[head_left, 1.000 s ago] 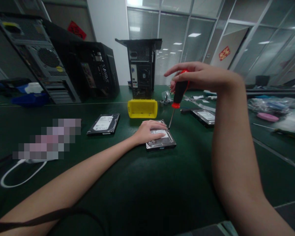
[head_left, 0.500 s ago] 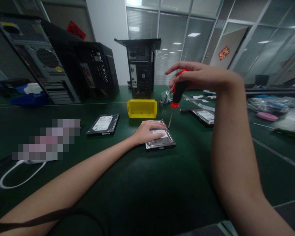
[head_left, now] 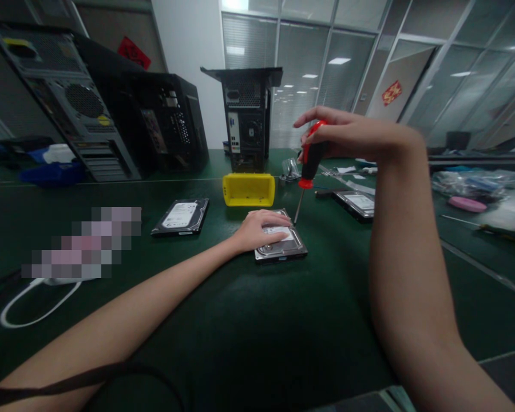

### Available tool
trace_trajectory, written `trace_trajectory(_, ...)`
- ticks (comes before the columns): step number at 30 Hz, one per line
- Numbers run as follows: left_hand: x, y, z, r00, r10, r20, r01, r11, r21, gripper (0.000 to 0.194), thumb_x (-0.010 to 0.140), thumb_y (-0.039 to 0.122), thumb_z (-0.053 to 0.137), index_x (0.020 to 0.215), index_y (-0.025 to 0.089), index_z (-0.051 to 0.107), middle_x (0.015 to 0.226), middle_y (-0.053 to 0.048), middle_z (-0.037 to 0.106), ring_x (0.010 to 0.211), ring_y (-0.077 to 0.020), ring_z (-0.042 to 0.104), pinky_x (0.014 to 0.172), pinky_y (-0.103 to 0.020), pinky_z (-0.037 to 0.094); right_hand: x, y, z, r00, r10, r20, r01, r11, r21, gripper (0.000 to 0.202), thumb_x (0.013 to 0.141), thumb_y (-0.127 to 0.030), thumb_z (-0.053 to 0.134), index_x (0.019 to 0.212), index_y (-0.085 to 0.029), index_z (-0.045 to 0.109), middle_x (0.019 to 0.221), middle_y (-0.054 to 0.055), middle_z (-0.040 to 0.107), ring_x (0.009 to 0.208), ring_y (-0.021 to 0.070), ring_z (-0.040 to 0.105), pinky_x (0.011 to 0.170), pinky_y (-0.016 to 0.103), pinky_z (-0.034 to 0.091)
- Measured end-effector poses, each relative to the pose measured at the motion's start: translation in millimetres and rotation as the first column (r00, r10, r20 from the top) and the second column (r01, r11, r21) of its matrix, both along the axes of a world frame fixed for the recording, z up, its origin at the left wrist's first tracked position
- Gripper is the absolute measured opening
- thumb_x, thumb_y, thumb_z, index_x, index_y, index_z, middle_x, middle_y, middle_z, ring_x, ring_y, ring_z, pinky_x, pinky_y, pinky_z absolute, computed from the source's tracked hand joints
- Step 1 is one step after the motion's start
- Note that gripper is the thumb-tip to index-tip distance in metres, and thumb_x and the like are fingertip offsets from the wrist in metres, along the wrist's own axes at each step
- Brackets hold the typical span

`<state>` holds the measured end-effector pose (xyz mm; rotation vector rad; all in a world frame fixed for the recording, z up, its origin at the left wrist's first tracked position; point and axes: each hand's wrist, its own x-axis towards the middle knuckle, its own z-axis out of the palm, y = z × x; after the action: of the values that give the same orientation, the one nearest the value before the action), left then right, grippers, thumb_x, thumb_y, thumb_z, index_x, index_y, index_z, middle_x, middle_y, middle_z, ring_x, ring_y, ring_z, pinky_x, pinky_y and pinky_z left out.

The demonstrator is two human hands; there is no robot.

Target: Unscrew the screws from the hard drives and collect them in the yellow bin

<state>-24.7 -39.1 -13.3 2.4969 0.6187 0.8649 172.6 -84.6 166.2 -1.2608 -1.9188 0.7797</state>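
Note:
My left hand (head_left: 264, 229) lies flat on a hard drive (head_left: 289, 250), fingers stretched across its top and the thumb apart from them. Part of the drive's label is covered by it. A red and black screwdriver (head_left: 311, 163) stands almost upright in my right hand (head_left: 332, 131), whose fingers are wrapped about the handle from above. Its tip meets the right edge of the drive near my left fingertips; whether a screw is under it is too small to tell.
A yellow bin (head_left: 249, 190) stands behind the drive. Other hard drives lie to the left (head_left: 181, 217) and right (head_left: 357, 204). Computer cases (head_left: 246, 126) line the back. At right are a pink lid-like object (head_left: 467, 204) and plastic bags (head_left: 472, 183). A black cable (head_left: 90, 375) crosses my left forearm.
The fingers of my right hand have shifted slightly around the screwdriver handle, the stretched one moving a little right. My left hand and the hard drive stay in place.

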Motion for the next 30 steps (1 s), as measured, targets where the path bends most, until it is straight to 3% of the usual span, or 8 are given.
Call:
trace_trajectory(12, -0.2, 0.5, 0.5, 1.0, -0.003, 0.002, 0.003, 1.0, -0.001, 0.028, 0.08, 0.035, 0.064, 0.105, 0.023, 0.07, 0.116, -0.003, 0.067, 0.114, -0.0209, 0.058, 0.103, -0.042, 0.04, 0.4, -0.3, 0.8, 0.995, 0.094, -0.027, -0.094, 0.995, -0.02, 0.028, 0.087, -0.016, 0.053, 0.114, -0.021, 0.051, 0.087, 0.0, 0.062, 0.078, 0.0124, 0.063, 0.07, 0.024, 0.052)
trace_trajectory(18, 0.3, 0.9, -0.1, 1.0, -0.014, 0.005, 0.013, 1.0, 0.006, 0.028, 0.08, 0.034, 0.065, 0.105, 0.022, 0.069, 0.115, -0.004, 0.067, 0.112, -0.0203, 0.059, 0.102, -0.042, 0.041, 3.1, 5.8, 2.3, 0.986, 0.163, 0.027, -0.163, 0.987, 0.002, 0.026, 0.086, -0.026, 0.059, 0.111, -0.02, 0.055, 0.087, 0.003, 0.062, 0.081, 0.0143, 0.064, 0.072, 0.025, 0.053)
trace_trajectory(25, 0.4, -1.3, 2.1, 1.0, -0.014, 0.011, 0.014, 1.0, 0.001, 0.027, 0.08, 0.034, 0.064, 0.104, 0.022, 0.07, 0.114, -0.004, 0.068, 0.112, -0.0206, 0.059, 0.102, -0.042, 0.041, 3.1, 6.2, 0.8, 0.982, 0.186, -0.032, -0.186, 0.983, 0.003, 0.026, 0.085, -0.014, 0.054, 0.11, -0.018, 0.056, 0.088, 0.003, 0.062, 0.082, 0.0145, 0.065, 0.073, 0.025, 0.054)
trace_trajectory(30, 0.2, -0.9, 1.6, 1.0, -0.02, 0.014, 0.02, 1.0, -0.001, 0.027, 0.08, 0.033, 0.064, 0.104, 0.021, 0.07, 0.114, -0.005, 0.068, 0.112, -0.0204, 0.059, 0.102, -0.041, 0.041, 1.9, 3.0, 0.7, 0.984, 0.175, -0.036, -0.176, 0.984, -0.026, 0.026, 0.086, -0.014, 0.052, 0.111, -0.019, 0.054, 0.089, 0.002, 0.062, 0.084, 0.0137, 0.065, 0.076, 0.024, 0.054)
